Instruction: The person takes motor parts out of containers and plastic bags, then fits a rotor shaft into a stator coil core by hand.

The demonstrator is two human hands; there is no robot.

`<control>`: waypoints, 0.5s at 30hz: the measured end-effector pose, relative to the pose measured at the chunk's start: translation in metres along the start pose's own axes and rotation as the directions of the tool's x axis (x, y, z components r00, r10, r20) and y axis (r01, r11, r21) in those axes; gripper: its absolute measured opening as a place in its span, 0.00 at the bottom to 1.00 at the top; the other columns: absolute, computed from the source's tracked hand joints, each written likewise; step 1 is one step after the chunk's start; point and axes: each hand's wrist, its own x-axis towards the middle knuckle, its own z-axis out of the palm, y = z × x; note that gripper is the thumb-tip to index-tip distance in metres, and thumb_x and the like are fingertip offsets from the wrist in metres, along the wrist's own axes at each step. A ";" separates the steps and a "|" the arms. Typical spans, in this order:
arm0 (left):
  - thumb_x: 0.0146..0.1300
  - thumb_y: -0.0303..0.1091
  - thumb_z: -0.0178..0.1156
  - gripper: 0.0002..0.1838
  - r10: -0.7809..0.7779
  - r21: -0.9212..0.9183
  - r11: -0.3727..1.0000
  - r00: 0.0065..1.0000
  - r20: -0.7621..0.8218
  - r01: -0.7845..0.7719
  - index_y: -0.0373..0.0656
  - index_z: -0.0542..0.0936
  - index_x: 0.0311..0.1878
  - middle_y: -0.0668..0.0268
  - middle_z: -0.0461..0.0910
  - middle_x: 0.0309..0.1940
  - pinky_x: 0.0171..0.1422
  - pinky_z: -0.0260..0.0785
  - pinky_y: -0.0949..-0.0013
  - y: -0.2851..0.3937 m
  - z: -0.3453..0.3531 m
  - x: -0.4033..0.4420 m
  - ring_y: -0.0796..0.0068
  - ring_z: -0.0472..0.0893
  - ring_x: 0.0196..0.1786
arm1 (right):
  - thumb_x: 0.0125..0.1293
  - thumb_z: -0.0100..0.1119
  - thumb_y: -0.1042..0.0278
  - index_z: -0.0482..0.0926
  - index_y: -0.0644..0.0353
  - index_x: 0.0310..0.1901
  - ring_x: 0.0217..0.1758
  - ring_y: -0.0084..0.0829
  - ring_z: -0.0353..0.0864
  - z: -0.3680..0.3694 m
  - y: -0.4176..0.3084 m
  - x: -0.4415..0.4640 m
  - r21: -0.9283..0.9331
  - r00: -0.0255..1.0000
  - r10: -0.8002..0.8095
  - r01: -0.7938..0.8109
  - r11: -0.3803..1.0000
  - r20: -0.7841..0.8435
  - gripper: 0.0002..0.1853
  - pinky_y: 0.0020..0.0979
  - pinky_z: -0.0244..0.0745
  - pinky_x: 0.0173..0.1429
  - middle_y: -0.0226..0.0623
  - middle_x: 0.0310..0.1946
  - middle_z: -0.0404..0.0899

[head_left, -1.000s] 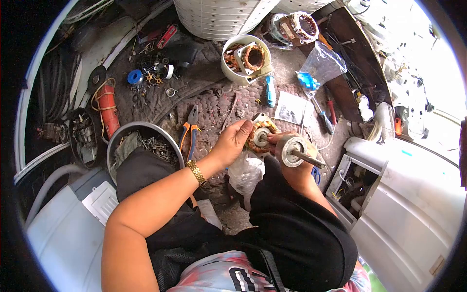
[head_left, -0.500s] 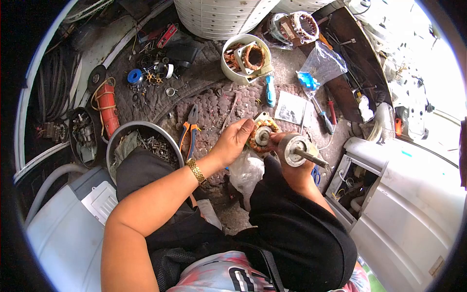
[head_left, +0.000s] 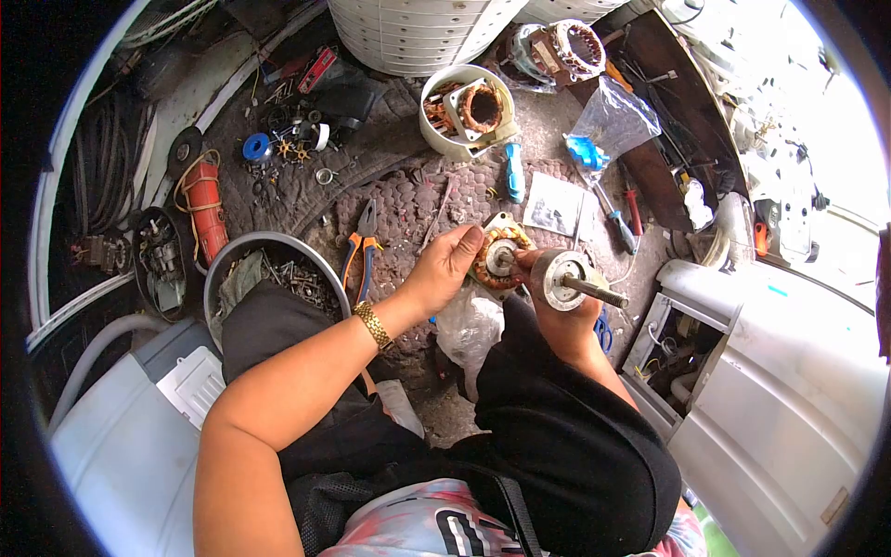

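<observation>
My left hand [head_left: 447,266], with a gold watch at the wrist, grips the left edge of a motor stator [head_left: 489,269] with copper windings. Its thumb shows on the near side, while the other fingers are mostly hidden. My right hand [head_left: 563,327] is wrapped around a metal motor rotor [head_left: 560,281], whose threaded shaft [head_left: 601,292] points to the right. The rotor is beside the stator, close to its right edge. Below the stator, a clear plastic bag [head_left: 470,332] hangs or lies between my knees.
Orange-and-blue pliers [head_left: 362,249] lie left of my hands. A grey bucket of screws [head_left: 215,311] stands by my left knee. Ahead are a white tub [head_left: 433,139] with another stator, a blue-handled tool [head_left: 515,174], a paper [head_left: 554,206] and a screwdriver [head_left: 620,232].
The rotor in my right hand has tipped and shifted slightly, its shaft end now a little higher. My left hand and the stator have barely moved.
</observation>
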 end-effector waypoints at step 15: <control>0.71 0.59 0.42 0.33 -0.113 0.013 0.993 0.973 -0.203 0.118 0.32 0.76 0.48 0.64 0.80 0.40 0.53 0.67 0.74 -0.023 -0.009 0.004 0.80 0.75 0.44 | 0.63 0.57 0.82 0.74 0.66 0.40 0.40 0.28 0.81 -0.018 -0.015 0.015 0.379 0.949 0.262 -0.180 0.908 -0.178 0.05 0.29 0.76 0.47 0.38 0.35 0.80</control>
